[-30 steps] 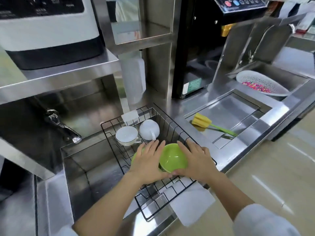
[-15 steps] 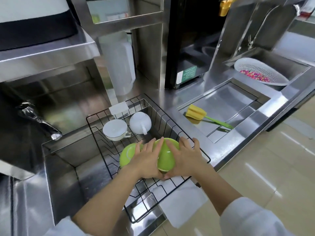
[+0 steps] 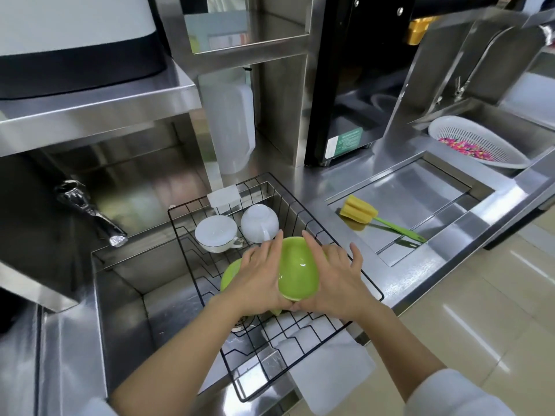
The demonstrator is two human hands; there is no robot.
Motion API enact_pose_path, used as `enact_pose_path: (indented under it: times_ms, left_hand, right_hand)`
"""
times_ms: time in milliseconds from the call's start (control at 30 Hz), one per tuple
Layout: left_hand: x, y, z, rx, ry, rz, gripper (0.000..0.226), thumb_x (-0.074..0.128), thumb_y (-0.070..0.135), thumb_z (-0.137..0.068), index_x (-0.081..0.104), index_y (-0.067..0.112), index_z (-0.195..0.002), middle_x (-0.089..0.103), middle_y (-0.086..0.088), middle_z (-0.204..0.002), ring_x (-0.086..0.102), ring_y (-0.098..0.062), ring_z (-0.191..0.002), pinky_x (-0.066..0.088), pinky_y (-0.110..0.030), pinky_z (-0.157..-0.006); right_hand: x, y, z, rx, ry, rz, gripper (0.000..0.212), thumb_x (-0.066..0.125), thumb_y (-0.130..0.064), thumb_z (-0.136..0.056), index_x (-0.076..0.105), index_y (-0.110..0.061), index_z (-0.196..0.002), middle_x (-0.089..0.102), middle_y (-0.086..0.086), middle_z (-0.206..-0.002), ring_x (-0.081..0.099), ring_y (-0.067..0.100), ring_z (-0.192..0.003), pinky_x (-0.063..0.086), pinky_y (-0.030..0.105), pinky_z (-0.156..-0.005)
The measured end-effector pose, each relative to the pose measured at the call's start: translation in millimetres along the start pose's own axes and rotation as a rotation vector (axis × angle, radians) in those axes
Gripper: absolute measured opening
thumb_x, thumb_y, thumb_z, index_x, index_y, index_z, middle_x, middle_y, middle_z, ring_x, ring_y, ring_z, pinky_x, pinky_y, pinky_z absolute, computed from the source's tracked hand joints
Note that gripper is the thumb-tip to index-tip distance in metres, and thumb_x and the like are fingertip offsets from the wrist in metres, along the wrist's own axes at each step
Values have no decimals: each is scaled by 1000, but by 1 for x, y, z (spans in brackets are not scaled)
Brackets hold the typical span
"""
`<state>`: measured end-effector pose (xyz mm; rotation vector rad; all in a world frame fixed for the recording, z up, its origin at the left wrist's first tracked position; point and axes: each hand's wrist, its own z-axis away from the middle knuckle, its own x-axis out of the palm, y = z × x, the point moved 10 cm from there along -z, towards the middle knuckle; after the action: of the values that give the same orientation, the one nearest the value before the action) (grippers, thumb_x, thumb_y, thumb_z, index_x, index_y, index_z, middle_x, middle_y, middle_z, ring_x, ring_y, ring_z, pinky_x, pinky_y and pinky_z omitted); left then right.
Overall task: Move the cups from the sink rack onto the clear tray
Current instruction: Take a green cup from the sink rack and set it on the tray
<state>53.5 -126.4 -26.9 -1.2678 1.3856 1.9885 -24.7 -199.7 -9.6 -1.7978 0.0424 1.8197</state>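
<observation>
Lifting: a green bowl (image 3: 297,270) is being raised off the black wire rack (image 3: 303,334), higher and more tipped than a moment ago.
Hands: the left hand (image 3: 258,280) and right hand (image 3: 336,283) are being pressed on its two sides.
Cups: two white cups (image 3: 214,234) are being left at the rack's far end.
Tray: no clear tray is being seen.

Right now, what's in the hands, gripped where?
A green bowl, cradled between the left hand and right hand, palms on its opposite outer sides, above the rack.
</observation>
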Motion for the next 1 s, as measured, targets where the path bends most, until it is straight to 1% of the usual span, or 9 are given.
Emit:
enact_pose_path:
  times_ms: [67,167,300,400,500,567,767,900,1000]
  left_hand:
    - [-17,-2,3,-15,33,84,134,75,59,-50,-17,26,-142,16,1,-147,13,-21,-137,10,-30,-106]
    - [-52,-2,15,-8,102,250,138,83,50,-50,-17,29,-142,11,5,-150,11,-6,-134,9,-25,-106]
    - [-105,-2,44,-3,218,421,138,85,47,-43,-11,36,-142,18,9,-149,17,-5,-136,19,-30,-113]
    - [-145,-6,76,14,335,482,117,83,49,-37,5,65,-123,22,43,-126,28,20,-118,23,-2,-97]
    - [-179,-24,117,-39,460,531,118,84,48,-33,21,41,-133,31,18,-133,34,10,-122,25,-5,-98]
    - [-201,-33,149,-42,534,552,107,83,50,-33,27,47,-124,36,15,-131,36,16,-117,28,1,-92]
    - [-249,-68,250,-58,700,700,112,88,42,-30,37,39,-130,50,19,-124,53,5,-110,45,-12,-85]
    - [-281,-94,317,-36,828,887,105,93,36,-21,51,31,-117,64,11,-111,61,-4,-100,49,-16,-77]
    - [-300,-107,361,-41,862,944,113,93,43,-21,47,27,-123,66,9,-109,62,-13,-103,51,-21,-79]
  right_hand:
    - [-17,-12,-1,-48,53,-85,130,71,-67,-46,-14,-38,-140,36,6,-132,23,17,-131,-4,49,-112]
    - [-43,-33,-3,-122,70,-307,127,80,-57,-47,-5,-41,-141,34,-2,-131,22,-3,-116,15,36,-105]
    - [-71,-70,-8,-185,38,-453,124,85,-52,-45,-1,-54,-135,31,-8,-138,31,3,-120,31,30,-98]
    - [-88,-111,-7,-250,38,-488,121,82,-58,-40,4,-59,-132,31,-18,-135,34,4,-123,35,33,-99]
    - [-98,-160,-2,-326,38,-499,117,81,-60,-39,8,-59,-131,33,-19,-140,37,7,-125,38,41,-104]
    - [-101,-195,4,-381,32,-507,116,79,-63,-38,9,-60,-130,35,-18,-141,38,10,-127,38,42,-105]
    - [-111,-294,32,-576,-19,-632,111,79,-65,-39,14,-62,-129,41,-23,-131,43,3,-123,39,29,-100]
    - [-110,-364,52,-740,-63,-730,96,85,-44,-48,31,-53,-127,46,-25,-130,48,-8,-115,42,16,-96]
    - [-107,-415,65,-815,-56,-770,85,84,-34,-54,37,-51,-123,52,-36,-116,51,-9,-109,40,5,-86]
